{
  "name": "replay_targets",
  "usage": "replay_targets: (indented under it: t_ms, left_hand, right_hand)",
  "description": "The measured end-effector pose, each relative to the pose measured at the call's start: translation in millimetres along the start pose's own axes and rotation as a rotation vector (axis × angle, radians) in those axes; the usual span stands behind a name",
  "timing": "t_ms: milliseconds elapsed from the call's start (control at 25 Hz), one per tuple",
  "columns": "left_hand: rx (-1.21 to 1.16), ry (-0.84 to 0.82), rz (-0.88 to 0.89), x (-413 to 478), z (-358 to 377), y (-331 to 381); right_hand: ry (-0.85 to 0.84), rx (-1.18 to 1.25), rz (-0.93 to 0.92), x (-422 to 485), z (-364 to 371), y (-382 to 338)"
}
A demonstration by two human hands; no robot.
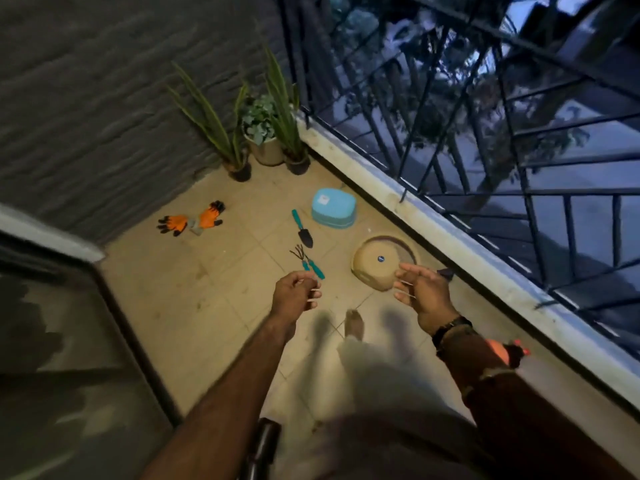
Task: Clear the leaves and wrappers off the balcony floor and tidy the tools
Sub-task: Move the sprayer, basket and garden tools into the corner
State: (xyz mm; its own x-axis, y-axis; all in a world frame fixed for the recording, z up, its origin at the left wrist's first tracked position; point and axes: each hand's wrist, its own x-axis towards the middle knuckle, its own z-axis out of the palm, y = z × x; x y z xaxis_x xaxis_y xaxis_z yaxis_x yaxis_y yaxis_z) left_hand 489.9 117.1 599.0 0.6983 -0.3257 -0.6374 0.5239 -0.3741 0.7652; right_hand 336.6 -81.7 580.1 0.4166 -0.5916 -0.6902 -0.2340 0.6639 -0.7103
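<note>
Teal-handled trowel and little rake lie on the floor just ahead of me. Light, stiff metal I reckon, so grab the handles. Left hand and right hand both hang loose, holding nothing.

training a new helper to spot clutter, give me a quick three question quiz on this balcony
1. True or false: the orange gloves lie inside the blue tub.
2. How many potted plants stand in the corner? A two, B three, C five.
3. Which tool lies nearer the blue tub, the trowel or the hand rake?
Key: 1 false; 2 B; 3 the trowel.
</note>
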Motion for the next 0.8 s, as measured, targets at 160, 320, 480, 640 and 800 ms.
replay_targets:
  t_ms: [160,320,480,640,800]
  left_hand:
    - [0.023,-0.039,-0.09,135,48,48]
    - [0.051,-0.077,-0.207,283,104,53]
    - [0.062,-0.117,-0.235,436,146,2]
    - [0.114,-0.148,-0.311,539,160,-57]
    - [0.132,-0.131,-0.359,595,147,-95]
  right_hand:
    - [0.095,0.071,0.047,137,33,-20]
    - [0.191,0.106,0.184,304,55,-9]
    - [0.183,-0.067,0.225,488,66,49]
    - [0.052,-0.477,0.205,628,69,113]
    - [0.259,-0.096,0.268,696,81,136]
